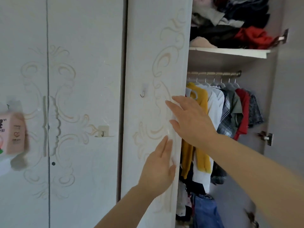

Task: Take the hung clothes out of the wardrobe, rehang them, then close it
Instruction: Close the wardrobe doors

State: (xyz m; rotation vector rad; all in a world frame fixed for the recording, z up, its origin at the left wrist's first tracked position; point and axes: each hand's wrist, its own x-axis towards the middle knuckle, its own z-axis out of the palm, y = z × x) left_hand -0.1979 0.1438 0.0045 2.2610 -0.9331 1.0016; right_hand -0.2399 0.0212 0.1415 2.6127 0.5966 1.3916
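A white wardrobe door (pixel 148 66) with cream scroll carving stands partly swung, its free edge near the middle of the view. My left hand (pixel 158 167) lies flat on the door's lower front, fingers spread. My right hand (pixel 190 119) rests flat against the door's edge higher up, fingers apart. Behind the edge, several garments hang on a metal rail (pixel 213 73): a yellow top (pixel 200 102), a white shirt (pixel 217 102), a plaid shirt (pixel 227 112) and a red one (pixel 245 109).
A shelf (pixel 230 51) above the rail holds a heap of dark and red folded clothes. Blue jeans (pixel 205 211) and other clothes lie piled at the wardrobe's bottom. The right door (pixel 289 96) stands open on hinges. Closed doors (pixel 74 96) and a pink pack (pixel 13 134) are at left.
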